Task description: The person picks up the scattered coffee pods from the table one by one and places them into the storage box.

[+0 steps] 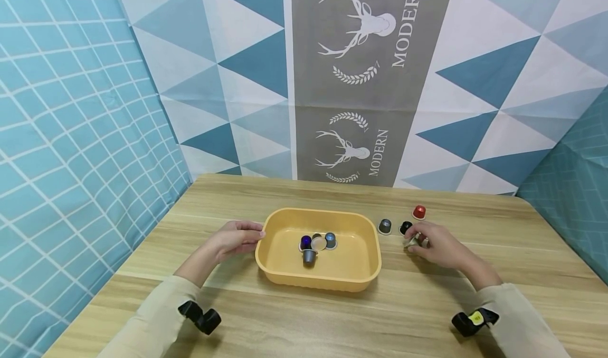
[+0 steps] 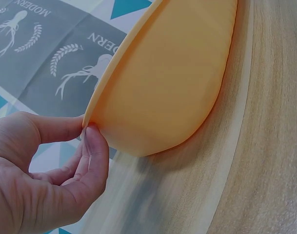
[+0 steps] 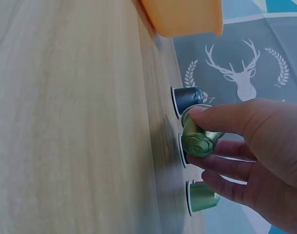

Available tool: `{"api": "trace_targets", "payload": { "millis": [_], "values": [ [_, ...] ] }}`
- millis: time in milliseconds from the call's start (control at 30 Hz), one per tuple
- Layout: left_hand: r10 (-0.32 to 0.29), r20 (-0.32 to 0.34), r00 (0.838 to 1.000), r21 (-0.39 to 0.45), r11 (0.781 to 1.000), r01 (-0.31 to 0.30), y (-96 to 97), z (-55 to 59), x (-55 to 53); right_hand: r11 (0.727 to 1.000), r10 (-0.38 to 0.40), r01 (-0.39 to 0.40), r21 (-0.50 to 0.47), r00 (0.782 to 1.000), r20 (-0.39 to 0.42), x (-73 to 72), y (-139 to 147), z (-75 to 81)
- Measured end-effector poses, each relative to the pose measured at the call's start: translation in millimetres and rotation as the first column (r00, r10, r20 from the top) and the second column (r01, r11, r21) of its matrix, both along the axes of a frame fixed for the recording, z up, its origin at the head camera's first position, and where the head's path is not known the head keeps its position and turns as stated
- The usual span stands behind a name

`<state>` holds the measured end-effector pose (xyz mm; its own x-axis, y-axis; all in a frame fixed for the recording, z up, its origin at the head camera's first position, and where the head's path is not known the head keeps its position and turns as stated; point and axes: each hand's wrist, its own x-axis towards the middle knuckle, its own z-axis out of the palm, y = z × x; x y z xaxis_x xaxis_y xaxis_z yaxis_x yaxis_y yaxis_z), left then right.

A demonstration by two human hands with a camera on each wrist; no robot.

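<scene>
My left hand [image 1: 237, 238] pinches the rim of a yellow plastic basin [image 1: 319, 283] at its left end, thumb and fingertip on either side of the rim [image 2: 97, 100]. Several coffee capsules lie inside near the middle, among them a purple-blue capsule [image 1: 306, 241], a blue one [image 1: 330, 238] and a tipped grey one [image 1: 309, 257]. Right of the basin, my right hand [image 1: 439, 245] holds a green coffee capsule [image 3: 199, 139] between thumb and fingers, just above the table. Beside it stand a black capsule [image 1: 406, 227], a grey capsule [image 1: 385, 226] and a red capsule [image 1: 419, 212].
Another green capsule [image 3: 203, 197] stands on the table by the right hand's lower fingers; the hand hides it in the head view. The wooden table [image 1: 332, 321] ends at a patterned cloth backdrop [image 1: 351, 94]. A blue checked cloth [image 1: 81, 136] hangs at left.
</scene>
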<state>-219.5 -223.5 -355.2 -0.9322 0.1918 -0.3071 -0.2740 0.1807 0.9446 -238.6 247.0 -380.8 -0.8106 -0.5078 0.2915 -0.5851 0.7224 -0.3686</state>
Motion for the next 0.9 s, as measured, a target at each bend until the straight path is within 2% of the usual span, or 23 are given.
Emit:
{"api": "trace_targets", "payload": {
  "millis": [900],
  "values": [
    [-0.003, -0.002, 1.0, 0.01, 1.0, 0.003, -0.1, -0.4, -0.1, 1.0, 0.019, -0.019, 0.014, 1.0, -0.017, 7.7, -18, 16.7]
  ]
}}
